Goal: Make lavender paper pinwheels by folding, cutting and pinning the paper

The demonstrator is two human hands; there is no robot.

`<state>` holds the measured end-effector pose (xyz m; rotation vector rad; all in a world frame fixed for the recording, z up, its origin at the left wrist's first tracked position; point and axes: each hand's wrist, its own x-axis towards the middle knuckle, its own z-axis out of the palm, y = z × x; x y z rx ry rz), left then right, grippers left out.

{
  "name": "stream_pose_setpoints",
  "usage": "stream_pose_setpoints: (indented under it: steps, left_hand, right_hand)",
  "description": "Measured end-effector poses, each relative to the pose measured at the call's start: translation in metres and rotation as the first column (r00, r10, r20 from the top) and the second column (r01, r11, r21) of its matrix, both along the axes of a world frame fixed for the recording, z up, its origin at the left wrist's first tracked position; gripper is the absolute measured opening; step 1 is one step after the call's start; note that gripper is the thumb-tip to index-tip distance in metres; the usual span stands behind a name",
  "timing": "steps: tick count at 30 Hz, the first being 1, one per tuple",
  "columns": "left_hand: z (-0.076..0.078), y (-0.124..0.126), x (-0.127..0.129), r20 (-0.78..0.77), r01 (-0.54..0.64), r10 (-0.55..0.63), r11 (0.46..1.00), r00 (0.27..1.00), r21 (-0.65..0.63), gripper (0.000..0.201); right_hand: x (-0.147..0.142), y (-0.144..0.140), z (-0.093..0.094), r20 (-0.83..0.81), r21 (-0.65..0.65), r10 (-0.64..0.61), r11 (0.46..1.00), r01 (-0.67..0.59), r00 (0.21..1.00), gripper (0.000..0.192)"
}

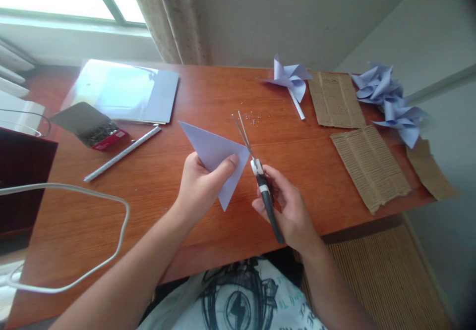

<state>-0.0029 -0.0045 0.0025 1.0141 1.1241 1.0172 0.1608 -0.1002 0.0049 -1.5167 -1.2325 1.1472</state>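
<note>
My left hand point(203, 181) pinches a folded triangle of pale lilac paper point(213, 146), thumb on top and fingers beneath. In my right hand point(284, 201) is a pair of scissors point(266, 193) with black and white handles. Their blades are slightly parted and point away from me, at the paper's right-hand corner; whether they touch it I cannot tell. Tiny paper bits or beads point(254, 118) lie scattered on the wooden table point(208, 92) just beyond the blade tips.
A paper pinwheel on a white stick point(288, 78) lies at the back, with more pinwheels point(390, 97) at right. Cardboard pieces point(372, 166) lie near them. At left are a rolled paper stick point(122, 154), an open box point(98, 132), a folder point(130, 92) and a white cable point(122, 221).
</note>
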Motion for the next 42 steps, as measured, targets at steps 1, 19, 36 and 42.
stream_pose_setpoints:
  steps: [1,19,36,42]
  left_hand:
    - [0.0,0.0,0.0,0.001,0.002,-0.002,1.0,1.0,0.003,0.021]
    - [0.0,0.0,-0.002,-0.008,-0.002,0.002,0.999,1.0,-0.032,0.025]
    - [-0.002,0.001,-0.002,-0.01,-0.016,0.015,0.999,1.0,-0.043,0.026]
    - [-0.002,0.001,-0.002,0.003,-0.01,0.01,0.999,1.0,-0.046,0.025]
  right_hand:
    - [0.0,-0.001,-0.001,0.018,0.023,-0.009,1.0,0.009,1.0,0.046]
    - [0.006,0.004,0.002,0.15,0.071,0.0,0.997,-0.011,0.989,0.054]
    - [0.005,0.004,-0.005,0.043,0.011,-0.024,1.0,0.023,0.999,0.045]
    - [0.006,0.006,-0.012,-0.046,-0.026,-0.057,0.998,0.056,0.997,0.043]
